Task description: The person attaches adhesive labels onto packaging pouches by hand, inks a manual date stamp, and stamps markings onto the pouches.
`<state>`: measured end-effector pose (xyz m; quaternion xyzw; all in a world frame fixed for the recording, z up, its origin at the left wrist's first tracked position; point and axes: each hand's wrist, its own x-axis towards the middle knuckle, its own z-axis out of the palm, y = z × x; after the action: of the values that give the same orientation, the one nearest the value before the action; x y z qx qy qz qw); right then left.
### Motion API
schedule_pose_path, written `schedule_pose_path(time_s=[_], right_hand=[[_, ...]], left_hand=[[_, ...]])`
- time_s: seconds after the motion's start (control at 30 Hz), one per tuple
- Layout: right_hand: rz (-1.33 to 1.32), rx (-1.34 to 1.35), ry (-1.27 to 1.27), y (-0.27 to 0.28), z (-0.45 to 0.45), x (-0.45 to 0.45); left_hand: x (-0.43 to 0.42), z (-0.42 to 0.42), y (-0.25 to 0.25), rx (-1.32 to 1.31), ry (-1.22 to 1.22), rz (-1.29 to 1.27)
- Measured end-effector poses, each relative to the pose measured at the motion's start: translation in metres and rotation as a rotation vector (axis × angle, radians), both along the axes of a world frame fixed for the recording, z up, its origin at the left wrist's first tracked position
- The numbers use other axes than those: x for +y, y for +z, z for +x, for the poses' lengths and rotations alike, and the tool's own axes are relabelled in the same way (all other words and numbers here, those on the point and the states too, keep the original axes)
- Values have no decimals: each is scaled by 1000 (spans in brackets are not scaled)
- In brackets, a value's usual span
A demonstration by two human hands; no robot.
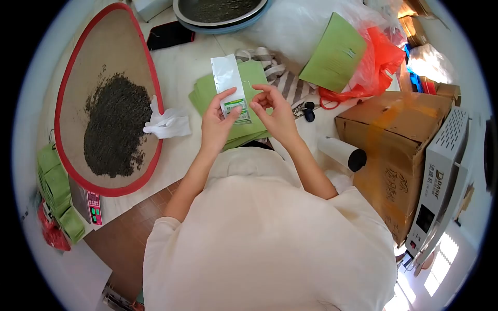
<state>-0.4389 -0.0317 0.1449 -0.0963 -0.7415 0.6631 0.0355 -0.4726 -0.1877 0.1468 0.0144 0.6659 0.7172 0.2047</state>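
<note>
Packet (226,75): one, white with a green label, held in the left hand (218,116) between thumb and fingers. Right hand (273,110): just beside the packet, fingers curled; whether it grips anything cannot be told. Green sheets (205,90): a stack, under the packet and hands, on the table (174,67). Striped cloth (290,85): beyond the right hand. Tray (78,67): red-rimmed, left of the hands, bearing a dark heap (116,124); a white cloth (174,126) lies over its near-hand rim. Phone (170,35) and bowl (194,13): beyond the hands. Carton (389,122): taped, right of the hands.
</note>
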Motion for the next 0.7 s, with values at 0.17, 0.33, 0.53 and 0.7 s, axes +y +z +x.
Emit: schedule_pose_path(time_s=[0.17,0.33,0.53,0.7], right_hand=[[107,74,105,5,0,-11],[423,240,66,-6,2,-24],[631,431,152,-20,4,-21],[628,444,231,-27,8,-19]], left_hand=[[-8,8,-7,15,40,-204],[-14,16,-24,74,129,-330],[-22,20,-27,135,16,-559],[-29,24,-33,154,-125,-724]])
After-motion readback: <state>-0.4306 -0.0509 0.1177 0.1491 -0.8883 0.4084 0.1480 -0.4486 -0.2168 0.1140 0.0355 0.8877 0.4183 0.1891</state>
